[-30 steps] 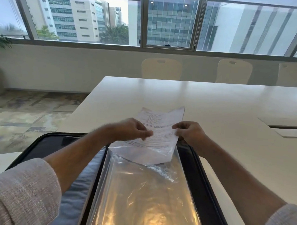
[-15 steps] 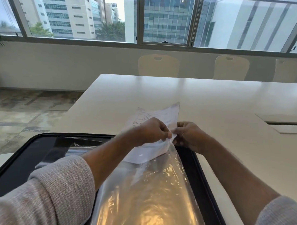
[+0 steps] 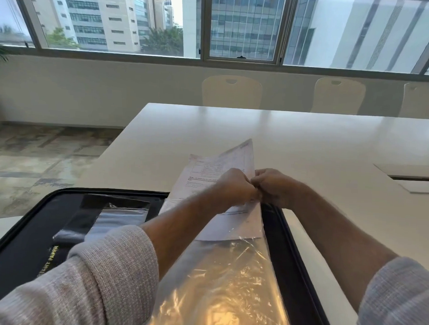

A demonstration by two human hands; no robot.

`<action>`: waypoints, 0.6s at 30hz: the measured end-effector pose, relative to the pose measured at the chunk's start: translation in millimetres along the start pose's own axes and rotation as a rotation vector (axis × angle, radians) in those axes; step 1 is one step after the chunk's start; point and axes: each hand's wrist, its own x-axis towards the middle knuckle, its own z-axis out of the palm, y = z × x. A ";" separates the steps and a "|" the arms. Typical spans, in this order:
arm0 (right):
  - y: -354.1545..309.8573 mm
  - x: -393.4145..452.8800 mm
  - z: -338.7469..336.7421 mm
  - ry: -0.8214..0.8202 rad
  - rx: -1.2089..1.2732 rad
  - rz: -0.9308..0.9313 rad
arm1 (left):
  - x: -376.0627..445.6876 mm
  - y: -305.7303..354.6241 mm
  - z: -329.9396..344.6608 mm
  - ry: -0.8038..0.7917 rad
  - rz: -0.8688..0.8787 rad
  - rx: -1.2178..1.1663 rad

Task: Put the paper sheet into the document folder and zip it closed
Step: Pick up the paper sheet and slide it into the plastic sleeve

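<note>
A black zip-around document folder (image 3: 293,254) lies open on the white table in front of me. A clear plastic sleeve (image 3: 225,285) rises from its right half. A printed paper sheet (image 3: 208,172) sticks out of the sleeve's top, its lower part showing through the plastic. My left hand (image 3: 234,185) and my right hand (image 3: 274,187) touch knuckle to knuckle at the sleeve's upper right corner. Both pinch the sleeve's mouth beside the sheet's right edge. Whether the fingers also hold the paper is hidden.
The folder's left half holds a grey pocket (image 3: 120,217) and a black pouch. The white table (image 3: 307,142) stretches ahead, with a cable hatch (image 3: 414,178) at the right. Cream chairs (image 3: 231,91) stand along its far side under the windows.
My left hand has moved right from the sheet's left side to meet the right hand. The sheet now leans further left and sits a little deeper in the sleeve.
</note>
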 end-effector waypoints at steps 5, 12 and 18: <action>-0.2 -1.2 -6.2 -0.095 -0.105 0.054 | 3.5 -6.7 8.7 0.014 0.038 0.024; 9.0 -0.6 -5.1 -0.020 -0.025 0.057 | -5.3 -45.2 -66.8 -0.132 0.085 0.253; 14.9 6.7 -0.9 0.096 0.061 0.043 | -10.6 -82.9 -98.4 -0.002 0.043 0.446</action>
